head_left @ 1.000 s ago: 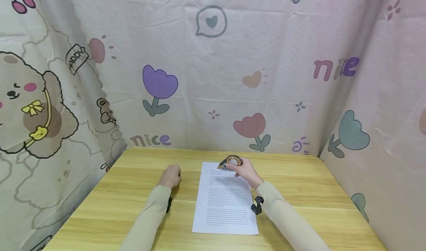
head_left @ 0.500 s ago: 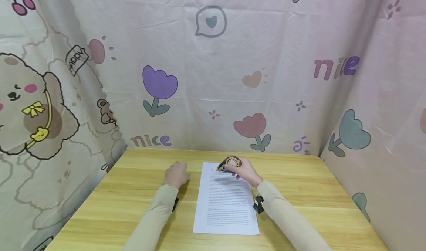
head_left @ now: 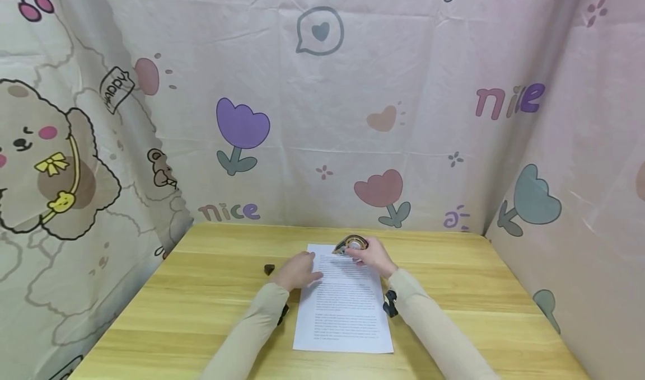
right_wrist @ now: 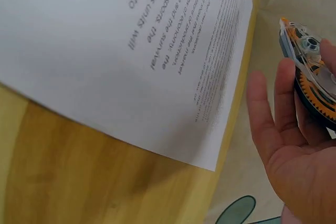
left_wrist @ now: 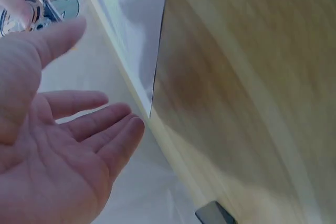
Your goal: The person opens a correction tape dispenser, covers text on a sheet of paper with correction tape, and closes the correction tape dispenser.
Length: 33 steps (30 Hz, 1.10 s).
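Note:
A printed sheet of paper [head_left: 347,313] lies on the wooden table, its text in dense paragraphs. My right hand [head_left: 378,257] pinches a correction tape [head_left: 355,242] between thumb and fingers, over the top of the sheet. Through its clear casing, orange gears show in the right wrist view, where the correction tape [right_wrist: 315,85] points away from the palm. Over the sheet's upper left edge is my left hand [head_left: 294,271], fingers extended and holding nothing. Whether it touches the paper is hard to tell. A small dark piece [head_left: 269,269] lies left of that hand.
The wooden table [head_left: 201,301] extends to both sides of the sheet. A patterned cloth [head_left: 302,117] hangs behind and at the sides of the table. Dark wrist cameras sit on both forearms.
My left hand has moved right from the bare table onto the sheet's edge, and its fingers have spread. The small dark piece is now visible where that hand was. The right hand barely shifts.

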Tool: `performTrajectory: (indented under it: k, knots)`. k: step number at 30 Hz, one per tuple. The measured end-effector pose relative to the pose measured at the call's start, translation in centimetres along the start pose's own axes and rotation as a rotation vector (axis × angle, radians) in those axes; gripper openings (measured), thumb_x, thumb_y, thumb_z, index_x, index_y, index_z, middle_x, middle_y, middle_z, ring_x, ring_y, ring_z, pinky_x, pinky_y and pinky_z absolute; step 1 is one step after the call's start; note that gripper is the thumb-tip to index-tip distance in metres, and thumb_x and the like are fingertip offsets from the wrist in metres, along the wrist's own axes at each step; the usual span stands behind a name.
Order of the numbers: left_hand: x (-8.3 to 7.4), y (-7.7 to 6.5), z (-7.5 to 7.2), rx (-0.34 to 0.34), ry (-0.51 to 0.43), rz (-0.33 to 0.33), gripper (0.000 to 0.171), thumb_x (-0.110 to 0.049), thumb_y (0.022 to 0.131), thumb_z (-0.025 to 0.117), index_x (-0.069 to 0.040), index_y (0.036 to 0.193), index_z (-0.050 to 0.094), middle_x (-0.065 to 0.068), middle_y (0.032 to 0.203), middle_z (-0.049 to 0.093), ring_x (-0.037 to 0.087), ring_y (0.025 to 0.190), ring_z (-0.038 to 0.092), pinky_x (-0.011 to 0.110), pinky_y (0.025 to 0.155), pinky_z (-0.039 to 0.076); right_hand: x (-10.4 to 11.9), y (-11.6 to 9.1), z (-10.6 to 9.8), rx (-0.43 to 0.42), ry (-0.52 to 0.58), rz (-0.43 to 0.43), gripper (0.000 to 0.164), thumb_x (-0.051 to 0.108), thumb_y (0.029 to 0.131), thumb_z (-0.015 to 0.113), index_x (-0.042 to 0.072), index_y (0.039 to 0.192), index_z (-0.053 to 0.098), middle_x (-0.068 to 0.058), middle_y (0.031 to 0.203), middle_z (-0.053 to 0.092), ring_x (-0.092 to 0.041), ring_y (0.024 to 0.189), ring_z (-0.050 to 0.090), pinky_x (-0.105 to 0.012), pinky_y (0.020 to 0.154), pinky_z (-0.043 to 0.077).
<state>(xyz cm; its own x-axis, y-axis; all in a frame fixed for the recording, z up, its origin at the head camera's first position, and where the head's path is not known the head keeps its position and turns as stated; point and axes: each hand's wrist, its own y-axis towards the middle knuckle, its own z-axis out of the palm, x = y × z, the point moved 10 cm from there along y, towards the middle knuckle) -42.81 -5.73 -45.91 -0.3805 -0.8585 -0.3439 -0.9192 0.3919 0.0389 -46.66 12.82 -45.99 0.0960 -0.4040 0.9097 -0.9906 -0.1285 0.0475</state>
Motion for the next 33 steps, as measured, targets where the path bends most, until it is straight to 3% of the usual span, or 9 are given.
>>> performTrajectory:
  k: [6, 11, 25, 33]
  knots:
    - [-0.9, 0.0, 1.5, 0.116, -0.003, 0.022, 0.081, -0.038, 0.085, 0.075, 0.011, 0.141, 0.043, 0.027, 0.147, 0.044, 0.039, 0.137, 0.043, 0.048, 0.116, 0.035, -0.7, 0.0, 0.2, 0.012, -0.076, 0.012, 0.031, 0.023, 0.084, 0.079, 0.002, 0.104, 0.069, -0.010, 0.095, 0.073, -0.020, 0.079, 0.069, -0.037, 0.074, 0.062]
    - [-1.2, 0.0, 2.5, 0.174, -0.019, 0.030, 0.091, -0.044, 0.083, 0.075, 0.010, 0.145, 0.037, 0.026, 0.154, 0.033, 0.037, 0.145, 0.032, 0.047, 0.121, 0.027, -1.1, 0.3, 0.9, 0.027, -0.072, 0.026, 0.034, 0.026, 0.083, 0.079, 0.004, 0.108, 0.069, -0.009, 0.101, 0.072, -0.016, 0.084, 0.068, -0.035, 0.076, 0.061]
    - [-1.3, 0.2, 3.6, 0.195, 0.083, 0.016, 0.108, -0.062, 0.076, 0.075, 0.012, 0.145, 0.035, 0.028, 0.155, 0.029, 0.037, 0.146, 0.030, 0.044, 0.119, 0.030, -1.2, 0.8, 1.6, 0.073, -0.084, -0.002, 0.034, 0.026, 0.081, 0.081, 0.005, 0.107, 0.071, -0.006, 0.097, 0.073, -0.013, 0.079, 0.066, -0.029, 0.072, 0.060]
    - [-1.1, -0.3, 3.6, 0.211, 0.075, -0.050, 0.109, -0.060, 0.076, 0.076, 0.011, 0.146, 0.034, 0.027, 0.157, 0.026, 0.036, 0.147, 0.026, 0.043, 0.121, 0.028, -0.1, 0.9, 2.1, 0.090, -0.192, -0.088, 0.029, 0.022, 0.078, 0.083, 0.004, 0.098, 0.072, -0.005, 0.085, 0.073, -0.013, 0.072, 0.062, -0.028, 0.069, 0.054]
